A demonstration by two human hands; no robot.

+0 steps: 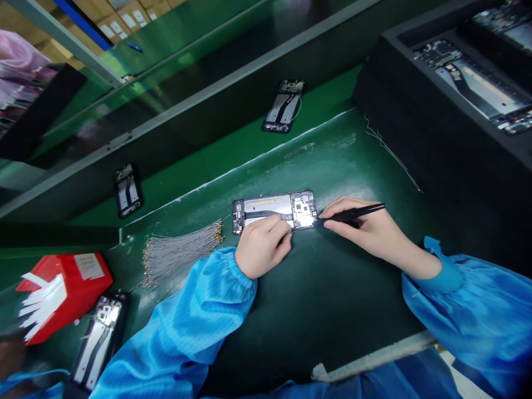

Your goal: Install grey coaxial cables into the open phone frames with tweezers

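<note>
An opened phone [268, 204] lies flat on the green bench in front of me, its battery and circuit board exposed. My left hand [265, 244] rests over the phone's near long edge with curled fingers; whether they grip anything beyond that edge is hidden. In my right hand [357, 221] is a pair of black tweezers [353, 214], pinched between thumb and fingers. The tweezers' tips reach the phone's right end, by the circuit board. A bundle of thin grey cables [180, 249] with gold-coloured ends lies left of the phone.
More opened phones lie at the back [285, 106], back left [128, 191] and near left [97, 341]. A red holder [68, 293] with white strips stands at left. At right, a black tray [440, 127] carries several phones. Loose wires [394, 155] lie beside it.
</note>
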